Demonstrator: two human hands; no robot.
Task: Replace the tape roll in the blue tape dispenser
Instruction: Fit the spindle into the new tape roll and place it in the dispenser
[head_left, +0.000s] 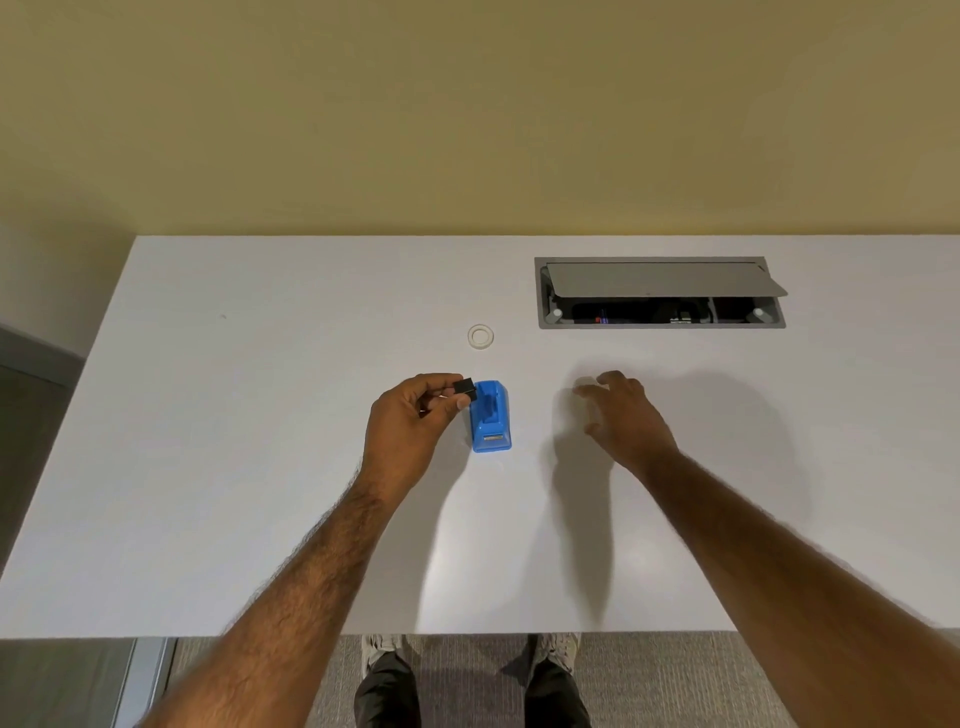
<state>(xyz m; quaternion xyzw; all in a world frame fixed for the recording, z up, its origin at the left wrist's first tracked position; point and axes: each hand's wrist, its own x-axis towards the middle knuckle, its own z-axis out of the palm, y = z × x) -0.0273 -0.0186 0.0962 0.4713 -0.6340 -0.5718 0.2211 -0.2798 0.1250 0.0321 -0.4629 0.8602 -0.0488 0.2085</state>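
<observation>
The blue tape dispenser (491, 418) stands on the white table (260, 467), its roll slot empty. My left hand (410, 421) is just left of it and pinches a small black spool core (464, 387) above the dispenser's back corner. A white tape ring (480, 336) lies flat on the table behind the dispenser. My right hand (621, 415) hovers to the right of the dispenser, blurred, with its fingers spread. A pale blurred shape (586, 385) sits at its fingertips; I cannot tell what it is or whether the hand touches it.
A grey cable box (660, 293) with its lid propped open is sunk into the table at the back right. A yellow wall rises behind the table. The near edge of the table crosses above my shoes and the carpet.
</observation>
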